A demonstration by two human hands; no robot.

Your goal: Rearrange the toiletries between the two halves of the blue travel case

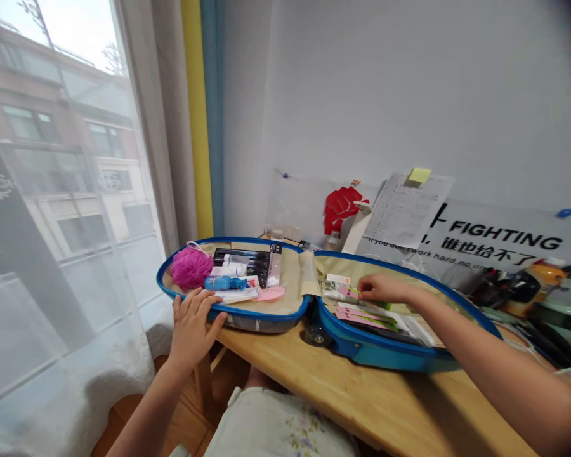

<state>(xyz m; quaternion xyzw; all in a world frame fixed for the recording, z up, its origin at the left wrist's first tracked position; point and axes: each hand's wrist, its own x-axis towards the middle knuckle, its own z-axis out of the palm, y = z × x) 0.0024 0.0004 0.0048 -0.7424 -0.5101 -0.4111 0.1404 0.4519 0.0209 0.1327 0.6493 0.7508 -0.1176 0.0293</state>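
Observation:
A small blue suitcase [257,322] lies opened flat on a wooden table. My left hand [195,320] rests on the near rim of its left half, fingers spread and holding nothing. Close to those fingers are a purple bath puff [193,266], a small blue bottle [225,283] and a pink paddle-shaped item [269,293]. White tubes [234,269] and dark packaged items [240,254] lie behind. Over the right half, my right hand [380,288] is closed in a pinch at a small pink and green item [347,291]. Pink strips [359,314] lie in front of it.
Papers on a stand [406,209] rise behind the suitcase, by a lettered wall sheet [504,235]. An orange-topped bottle [542,282], cables and dark objects crowd the table's right end. A suitcase wheel [316,335] touches the tabletop. Sheer curtains [66,222] hang at left.

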